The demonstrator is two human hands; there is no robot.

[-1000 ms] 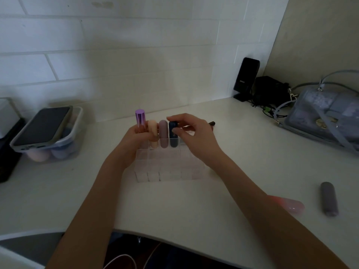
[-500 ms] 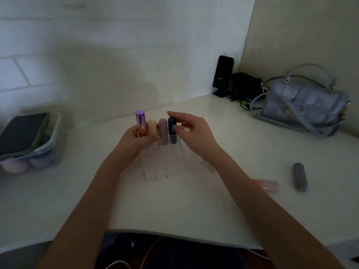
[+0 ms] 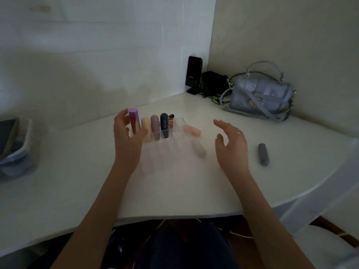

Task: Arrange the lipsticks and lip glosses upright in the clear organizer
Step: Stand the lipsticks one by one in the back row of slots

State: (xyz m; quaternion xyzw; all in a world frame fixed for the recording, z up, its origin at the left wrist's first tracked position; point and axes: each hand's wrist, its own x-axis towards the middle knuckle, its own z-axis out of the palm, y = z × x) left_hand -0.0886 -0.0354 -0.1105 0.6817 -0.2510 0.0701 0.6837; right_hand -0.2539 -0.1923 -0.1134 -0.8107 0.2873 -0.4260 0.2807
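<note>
The clear organizer (image 3: 165, 154) stands mid-table. Its back row holds a purple lipstick (image 3: 134, 118), a peach tube (image 3: 145, 129), a mauve tube (image 3: 154, 128) and a dark blue tube (image 3: 164, 126), all upright. My left hand (image 3: 126, 140) is at the organizer's left end, fingers spread around the purple lipstick's base, gripping nothing that I can see. My right hand (image 3: 231, 144) hovers open to the right of the organizer. On the table lie a pink lip gloss (image 3: 192, 130), a beige tube (image 3: 199, 150) and a grey tube (image 3: 263, 154).
A small dark item (image 3: 171, 115) lies behind the organizer. A grey handbag (image 3: 260, 94), a black speaker (image 3: 193, 74) and cables fill the back right corner. A plastic bin (image 3: 19, 150) sits at the far left. The table's front edge (image 3: 174, 216) curves close to me.
My right hand let go of the dark blue tube and drew back to the right, opening. My left hand's fingers spread. The view turned right, so the bin slid to the edge.
</note>
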